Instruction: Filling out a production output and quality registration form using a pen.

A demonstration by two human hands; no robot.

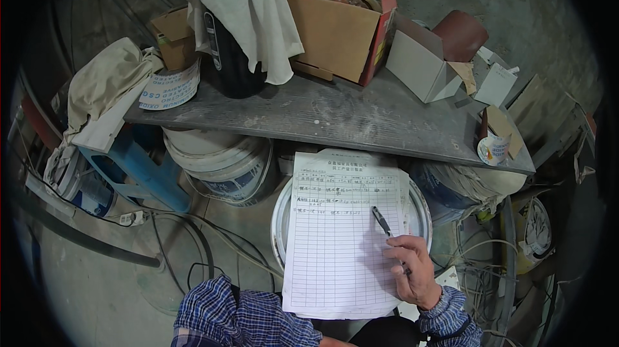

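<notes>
My right hand (416, 275) is closed around a dark pen (382, 221). One end of the pen sticks out past the fingers over a printed form (342, 253), pointing away from me. The form is a white ruled sheet with handwriting in its upper rows and unfilled rows lower down. It lies with other sheets on a round white lid (279, 221). My left sleeve (251, 311) in blue checks crosses the lower edge; a bit of bare wrist shows, but the left hand itself is out of the picture.
Beyond the paper stands a dusty grey board (309, 112) bearing a cloth-draped black bottle (229, 67), a cardboard box (335, 34), an open white box (419, 67) and sanding discs. Below are a white bucket (222, 163) and a blue stool (138, 166). Hoses and cables cross the floor.
</notes>
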